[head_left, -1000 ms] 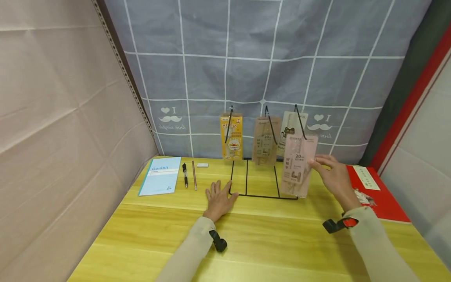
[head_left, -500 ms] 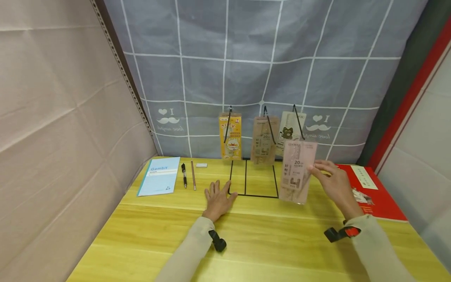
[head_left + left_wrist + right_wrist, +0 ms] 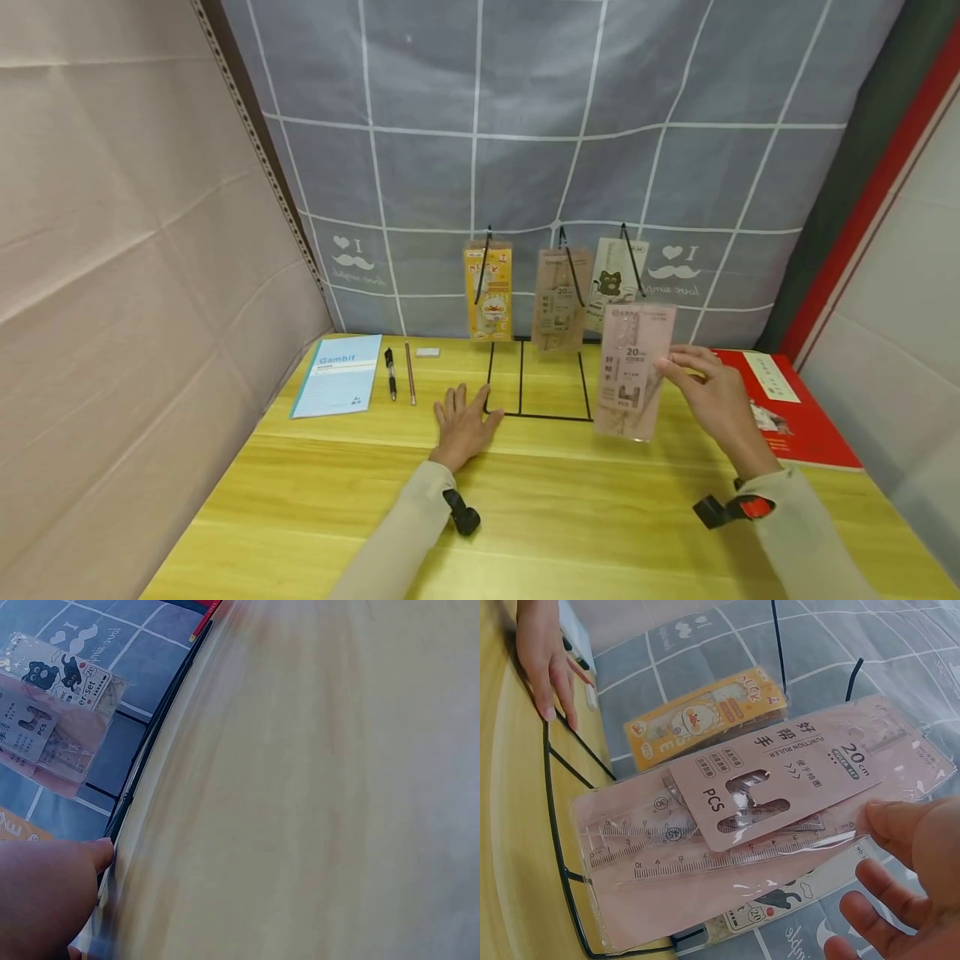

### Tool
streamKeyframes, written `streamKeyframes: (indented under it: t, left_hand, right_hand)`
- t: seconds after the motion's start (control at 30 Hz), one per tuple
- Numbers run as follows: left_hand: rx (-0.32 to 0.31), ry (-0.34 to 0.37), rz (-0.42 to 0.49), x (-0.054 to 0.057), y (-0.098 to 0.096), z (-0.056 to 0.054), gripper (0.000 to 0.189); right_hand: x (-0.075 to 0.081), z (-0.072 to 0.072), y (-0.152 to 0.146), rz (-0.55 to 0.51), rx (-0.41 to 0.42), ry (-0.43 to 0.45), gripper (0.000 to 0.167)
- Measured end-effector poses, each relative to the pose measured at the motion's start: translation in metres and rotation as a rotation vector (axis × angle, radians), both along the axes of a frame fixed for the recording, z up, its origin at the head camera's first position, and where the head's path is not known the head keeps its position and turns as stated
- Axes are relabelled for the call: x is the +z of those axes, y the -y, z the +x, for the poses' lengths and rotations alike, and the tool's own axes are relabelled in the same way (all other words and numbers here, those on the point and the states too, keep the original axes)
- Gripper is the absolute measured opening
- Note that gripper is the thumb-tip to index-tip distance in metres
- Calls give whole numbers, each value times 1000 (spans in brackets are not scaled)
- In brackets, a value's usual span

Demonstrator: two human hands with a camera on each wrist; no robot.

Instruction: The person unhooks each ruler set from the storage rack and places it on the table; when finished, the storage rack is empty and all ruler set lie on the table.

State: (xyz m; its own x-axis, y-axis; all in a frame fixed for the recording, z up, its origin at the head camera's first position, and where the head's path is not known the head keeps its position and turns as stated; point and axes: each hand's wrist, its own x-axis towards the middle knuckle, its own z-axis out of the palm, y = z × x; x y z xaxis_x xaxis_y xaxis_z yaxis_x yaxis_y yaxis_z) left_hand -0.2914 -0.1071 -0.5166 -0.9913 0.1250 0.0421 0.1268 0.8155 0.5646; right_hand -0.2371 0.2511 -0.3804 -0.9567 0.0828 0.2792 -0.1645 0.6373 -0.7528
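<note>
The head view looks down over the yellow table [image 3: 525,500] toward the wire rack [image 3: 540,392]; the left-wrist view skims the tabletop, blurred; the right-wrist view sits close on the pink ruler pack [image 3: 765,825], which all three views share

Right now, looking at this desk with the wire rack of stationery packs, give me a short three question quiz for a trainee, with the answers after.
1. True or false: the right hand holds the pink ruler pack clear of the rack's hooks.
2. What does the left hand rest beside? A) the blue notebook B) the wire rack base C) the red book
3. How many packs hang on the rack: the yellow pack, the brown pack and the cat pack?

Key
1. True: pinched at its right edge, off the hooks.
2. B: flat on the table, fingertips at the base wire.
3. Three.
</note>
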Motion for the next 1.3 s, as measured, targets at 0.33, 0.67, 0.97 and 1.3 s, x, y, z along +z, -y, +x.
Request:
streamKeyframes:
  t: [0.33,0.67,0.97,1.3]
  left_hand:
    - [10,2,-11,-6,4,-1,64]
    - [5,3,3,-7,7,-2,63]
    - [-3,17,6,-5,4,-1,64]
    - [-6,15,6,-2,0,2,62]
  right_hand:
    - [6,31,-18,68,-55,40,61]
    - [-1,60,-64,122,-121,202,70]
    - [-15,80,-105,200,-146,291,73]
    - [-35,92,-141,205,-165,673,99]
